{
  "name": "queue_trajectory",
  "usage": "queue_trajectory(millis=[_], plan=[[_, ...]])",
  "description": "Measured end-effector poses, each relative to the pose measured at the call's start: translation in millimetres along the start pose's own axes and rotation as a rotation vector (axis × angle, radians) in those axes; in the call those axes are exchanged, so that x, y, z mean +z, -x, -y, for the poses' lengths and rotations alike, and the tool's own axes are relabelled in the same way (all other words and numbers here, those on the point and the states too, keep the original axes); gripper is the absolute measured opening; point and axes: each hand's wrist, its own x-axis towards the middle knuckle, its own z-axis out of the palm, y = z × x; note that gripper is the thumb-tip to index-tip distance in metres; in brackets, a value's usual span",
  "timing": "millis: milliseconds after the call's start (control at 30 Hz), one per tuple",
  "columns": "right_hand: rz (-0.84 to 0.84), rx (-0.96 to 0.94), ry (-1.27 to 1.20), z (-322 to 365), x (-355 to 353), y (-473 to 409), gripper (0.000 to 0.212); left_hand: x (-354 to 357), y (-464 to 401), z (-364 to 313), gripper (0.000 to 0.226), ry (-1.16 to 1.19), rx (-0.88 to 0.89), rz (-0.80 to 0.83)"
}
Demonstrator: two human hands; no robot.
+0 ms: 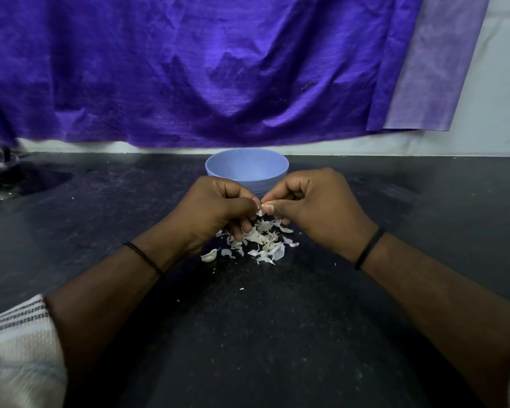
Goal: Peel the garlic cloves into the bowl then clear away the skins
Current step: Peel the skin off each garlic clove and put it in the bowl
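Peeling step: left hand (pixel 218 206) and right hand (pixel 315 203), fingers curled, together pinch a largely hidden garlic clove (pixel 260 208) just in front of the bowl (pixel 247 169), above the skins (pixel 259 241) heaped on the table (pixel 395 207). Next, probably: strip the remaining skin, then drop the clove into the bowl.

A pale blue bowl (pixel 247 169) sits upright at the back of the dark table (pixel 100 219), its inside hidden from this angle. Just in front of it, a loose heap of thin white garlic skins (pixel 259 241) is scattered on the surface. A small white garlic clove (pixel 260 208) is pinched above the heap, mostly hidden.
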Motion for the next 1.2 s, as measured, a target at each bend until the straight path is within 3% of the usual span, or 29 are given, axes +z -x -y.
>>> queue_trajectory(millis=[367,700,833,1000,1200], plan=[[-0.095,-0.078,-0.012,-0.8,8.9,-1.7,0.004,11.7,-2.0,2.1,0.011,0.154,-0.041,-0.137],[-0.154,-0.126,-0.077,-7.2,14.1,-4.7,0.006,16.1,-0.4,-1.0,0.007,0.415,-0.193,-0.101],[-0.119,-0.086,-0.199,-12.5,13.0,-7.9,0.007,15.9,-3.0,-2.3,0.011,0.41,-0.186,-0.081],[-0.059,-0.068,-0.243,-14.1,12.5,-7.8,0.03,15.9,-3.8,-0.1,0.009,0.397,-0.175,-0.11],[-0.061,-0.019,-0.262,-15.1,11.4,-5.9,0.018,15.5,-4.2,1.7,0.007,0.368,-0.166,-0.105]])
